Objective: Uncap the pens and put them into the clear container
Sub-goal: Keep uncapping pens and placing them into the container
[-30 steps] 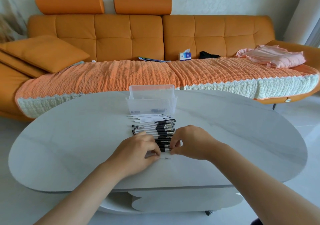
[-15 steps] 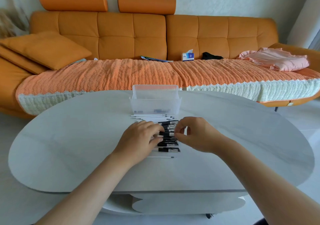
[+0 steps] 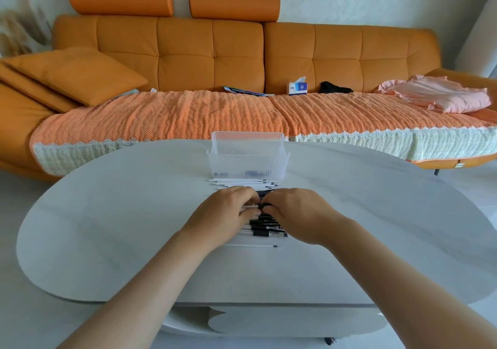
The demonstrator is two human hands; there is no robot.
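A row of several white pens with black caps (image 3: 266,230) lies on the pale oval table (image 3: 107,227), running from the clear container (image 3: 247,157) toward me. My left hand (image 3: 226,214) and my right hand (image 3: 298,214) meet over the middle of the row. Together they pinch one pen (image 3: 255,206): the left fingers on its white barrel, the right fingers on its black cap end. A thin white pen (image 3: 252,246) lies alone at the near end of the row. The container stands upright at the table's far edge with a few small dark items on its bottom.
An orange sofa (image 3: 215,60) with a woven orange throw sits just behind the table. On it are a cushion (image 3: 78,76), a tissue box (image 3: 298,87), some papers and pink cloth (image 3: 443,95). Bare tabletop spreads left and right of the pens.
Both hands moved away from me along the row, from the near end toward the container, and closed in on a pen in the middle. A thin pen now lies uncovered at the near end.
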